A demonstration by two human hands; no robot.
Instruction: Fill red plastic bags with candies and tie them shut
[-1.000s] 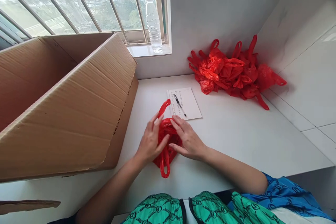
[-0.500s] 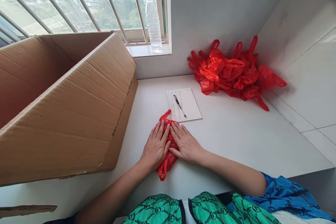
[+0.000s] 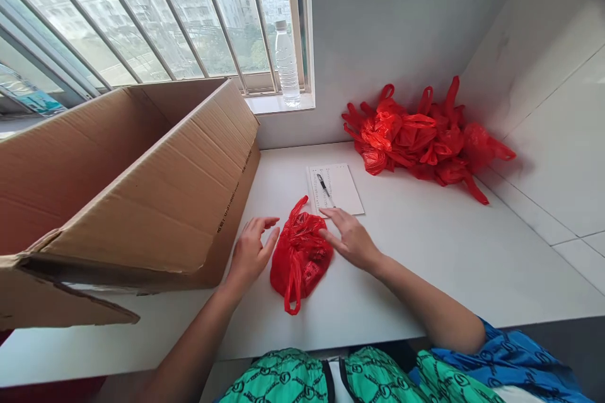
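From the head camera, we look forward and down at a white tabletop (image 3: 425, 271), where a tied-up red plastic bag (image 3: 302, 258) sits in front of us, between our two hands. The bag is rounded and bunched at its middle, with one handle loop pointing away from us and another lying toward us. Our left hand (image 3: 250, 245) is just beside the bag's left side, fingers curved loosely and thumb apart from them, with nothing in its grasp. Our right hand (image 3: 357, 239) is at the bag's upper right, its fingers stretched out and the thumb spread away, also gripping nothing; we cannot tell whether its thumb touches the plastic. Its fingertips reach over the near edge of a notebook (image 3: 347, 189), on which a black-and-clear pen (image 3: 323, 184) lies at a slant. Farther back on the right, a heap of red bags (image 3: 416, 132) rests against the wall (image 3: 378, 25). On our left stands a large cardboard box (image 3: 189, 189), its top uncovered. Behind it is a barred window (image 3: 208, 19), with a clear bottle (image 3: 287, 69) upright on the sill (image 3: 265, 104). Green patterned cloth (image 3: 283, 378) shows along the bottom.
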